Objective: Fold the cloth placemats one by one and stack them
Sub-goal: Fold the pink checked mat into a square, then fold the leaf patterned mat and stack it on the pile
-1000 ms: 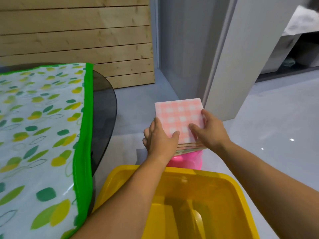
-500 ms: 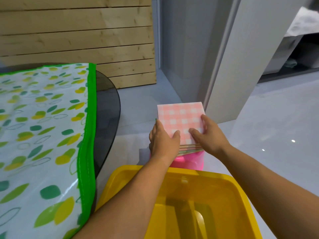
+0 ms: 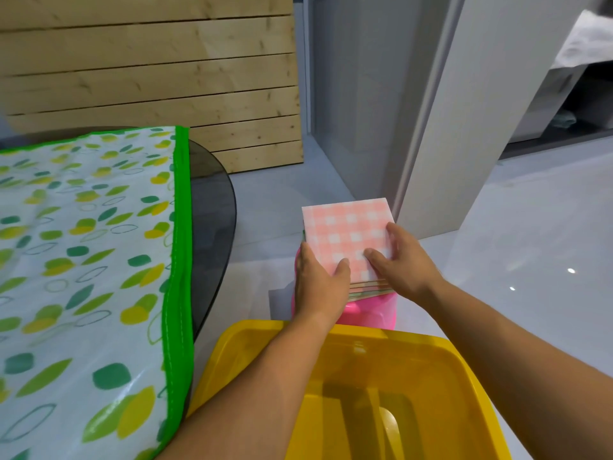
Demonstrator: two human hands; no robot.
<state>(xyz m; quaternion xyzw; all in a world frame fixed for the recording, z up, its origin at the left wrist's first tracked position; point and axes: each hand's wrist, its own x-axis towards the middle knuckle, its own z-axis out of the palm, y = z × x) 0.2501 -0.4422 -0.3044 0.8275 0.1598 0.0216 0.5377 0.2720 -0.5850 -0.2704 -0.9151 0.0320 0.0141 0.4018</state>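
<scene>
A stack of folded placemats [image 3: 345,230], topped by a pink-and-white checked one, sits on a pink stool [image 3: 371,310] on the floor. My left hand [image 3: 318,280] grips the stack's near left side, thumb on top and fingers down the side. My right hand [image 3: 401,260] grips the near right side the same way, thumb on the checked cloth. Edges of several other folded mats show under the top one.
A yellow plastic tub [image 3: 365,386] lies under my forearms, close to me. To the left stands a dark glass table [image 3: 212,234] covered by a leaf-print cloth with a green border [image 3: 83,260]. Wooden planks [image 3: 149,78] and a white pillar [image 3: 447,111] stand behind.
The stack and both hands have sunk slightly lower toward the pink stool; the grip on both sides is unchanged.
</scene>
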